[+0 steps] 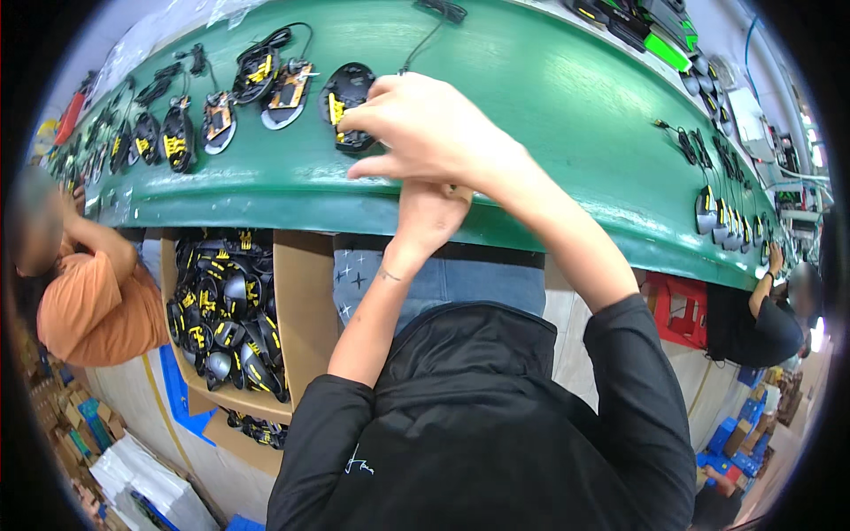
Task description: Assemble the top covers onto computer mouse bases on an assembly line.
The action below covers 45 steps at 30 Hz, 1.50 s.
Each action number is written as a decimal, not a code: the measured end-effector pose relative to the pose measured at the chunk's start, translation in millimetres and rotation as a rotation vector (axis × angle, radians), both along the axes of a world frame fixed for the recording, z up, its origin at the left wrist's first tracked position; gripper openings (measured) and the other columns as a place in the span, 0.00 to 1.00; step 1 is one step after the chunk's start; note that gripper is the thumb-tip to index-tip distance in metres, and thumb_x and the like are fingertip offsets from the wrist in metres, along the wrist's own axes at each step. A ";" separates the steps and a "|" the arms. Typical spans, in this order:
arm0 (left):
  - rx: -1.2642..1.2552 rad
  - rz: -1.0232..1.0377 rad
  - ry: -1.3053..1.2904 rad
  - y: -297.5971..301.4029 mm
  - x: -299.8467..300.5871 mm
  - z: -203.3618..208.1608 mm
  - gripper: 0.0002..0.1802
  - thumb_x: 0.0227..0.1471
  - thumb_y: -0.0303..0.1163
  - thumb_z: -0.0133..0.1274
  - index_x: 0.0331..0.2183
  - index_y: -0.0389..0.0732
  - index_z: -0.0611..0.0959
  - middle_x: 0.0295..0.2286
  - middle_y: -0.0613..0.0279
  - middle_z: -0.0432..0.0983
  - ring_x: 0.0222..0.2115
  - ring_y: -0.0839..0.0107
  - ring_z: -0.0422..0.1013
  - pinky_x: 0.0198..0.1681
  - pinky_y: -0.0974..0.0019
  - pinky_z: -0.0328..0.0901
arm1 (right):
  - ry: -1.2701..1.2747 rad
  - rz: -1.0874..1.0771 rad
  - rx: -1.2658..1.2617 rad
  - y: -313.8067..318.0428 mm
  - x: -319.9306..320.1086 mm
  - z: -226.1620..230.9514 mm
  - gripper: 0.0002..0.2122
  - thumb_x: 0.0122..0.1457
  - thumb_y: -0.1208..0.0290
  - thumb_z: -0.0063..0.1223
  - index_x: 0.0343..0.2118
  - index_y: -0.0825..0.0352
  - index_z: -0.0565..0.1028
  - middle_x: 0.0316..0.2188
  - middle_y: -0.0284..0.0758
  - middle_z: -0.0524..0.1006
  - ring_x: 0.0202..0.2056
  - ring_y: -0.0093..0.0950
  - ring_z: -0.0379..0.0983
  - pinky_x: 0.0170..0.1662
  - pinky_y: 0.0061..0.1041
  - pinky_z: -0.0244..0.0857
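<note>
My right hand (429,133) reaches left across the green work surface, thumb and fingers apart. Its fingertips overlap an open black computer mouse shell (356,84) with yellow parts inside; whether they touch it I cannot tell. A cable (425,42) runs from beside that shell toward the far edge. Beneath the right wrist, my left hand (429,217) is crossed over near the front edge, its fingers hidden. To the left lie a mouse base with an exposed circuit board (289,93) and a black shell with yellow parts (257,73).
More mouse parts with cables (177,137) line the green surface (549,97) on the left, and mice (708,212) on the right. A cardboard box (305,301) of black-and-yellow shells stands below the left edge. Co-workers (102,292) sit at both sides. A red crate (677,310) is at right.
</note>
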<state>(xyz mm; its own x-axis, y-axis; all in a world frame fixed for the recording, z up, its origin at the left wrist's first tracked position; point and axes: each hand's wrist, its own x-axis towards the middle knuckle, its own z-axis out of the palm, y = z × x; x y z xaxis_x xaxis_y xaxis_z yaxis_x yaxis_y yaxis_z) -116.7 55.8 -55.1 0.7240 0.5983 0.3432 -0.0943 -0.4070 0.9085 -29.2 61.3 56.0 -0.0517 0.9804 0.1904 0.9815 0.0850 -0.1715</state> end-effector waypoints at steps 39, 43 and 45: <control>-0.964 -0.377 -0.166 27.0 15.0 35.2 0.25 0.48 0.20 0.55 0.50 0.28 0.69 0.41 0.46 0.75 0.41 0.53 0.76 0.42 0.55 0.76 | 1.377 -0.523 0.013 -54.9 91.9 -49.3 0.13 0.53 0.63 0.63 0.35 0.69 0.81 0.25 0.28 0.77 0.24 0.12 0.66 0.27 0.11 0.57; -0.970 -0.405 -0.109 25.7 16.1 40.2 0.22 0.51 0.25 0.55 0.48 0.28 0.71 0.39 0.48 0.76 0.37 0.58 0.78 0.38 0.61 0.77 | 1.496 -0.467 0.038 -67.0 104.7 -46.9 0.11 0.53 0.69 0.63 0.38 0.68 0.81 0.30 0.29 0.79 0.30 0.15 0.72 0.34 0.13 0.65; -1.134 -0.412 -0.146 24.8 16.7 43.1 0.20 0.59 0.34 0.50 0.47 0.29 0.73 0.38 0.49 0.76 0.34 0.60 0.78 0.34 0.63 0.76 | 1.513 -0.463 0.020 -72.3 108.7 -44.1 0.11 0.52 0.70 0.63 0.38 0.68 0.80 0.32 0.31 0.80 0.34 0.17 0.74 0.39 0.15 0.66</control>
